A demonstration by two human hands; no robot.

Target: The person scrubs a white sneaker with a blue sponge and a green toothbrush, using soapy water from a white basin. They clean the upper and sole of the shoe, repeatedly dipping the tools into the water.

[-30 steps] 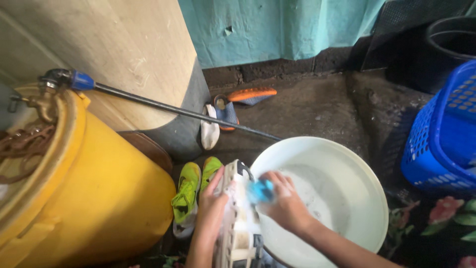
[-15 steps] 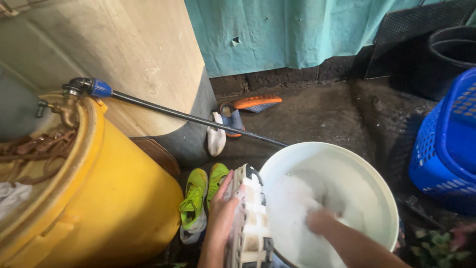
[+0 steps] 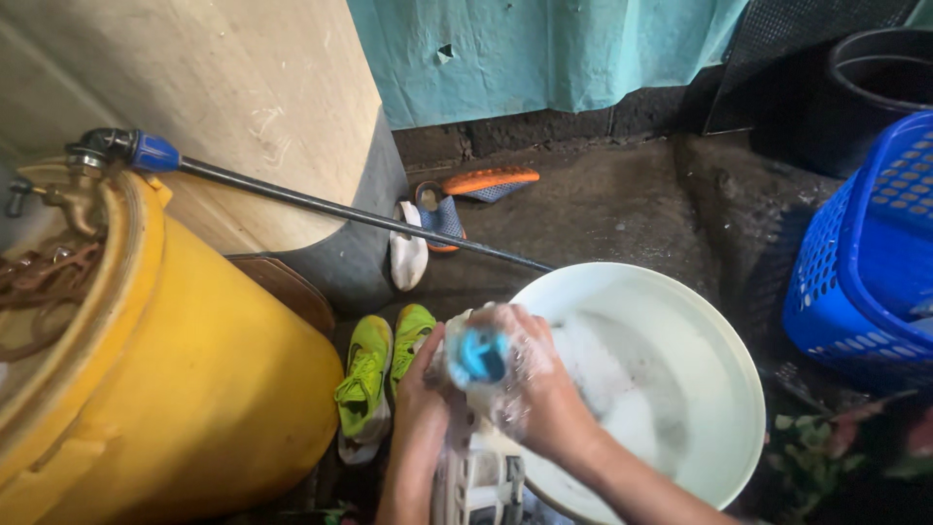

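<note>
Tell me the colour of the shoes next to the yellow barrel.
Neon yellow-green shoes, seen in the head view.

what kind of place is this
Probably a home wash area, outdoors or semi-outdoors: a white basin of sudsy water on a rough concrete floor, a brass tap over a yellow barrel, and a blue laundry basket.

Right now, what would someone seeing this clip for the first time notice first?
Low in the middle, the right hand, covered in suds, grips a blue brush over a pale shoe that the left hand steadies at the rim of a white basin of foamy water. A big yellow drum fills the left side, with lime-green shoes on the ground beside it. A blue basket stands at the right edge.
</note>
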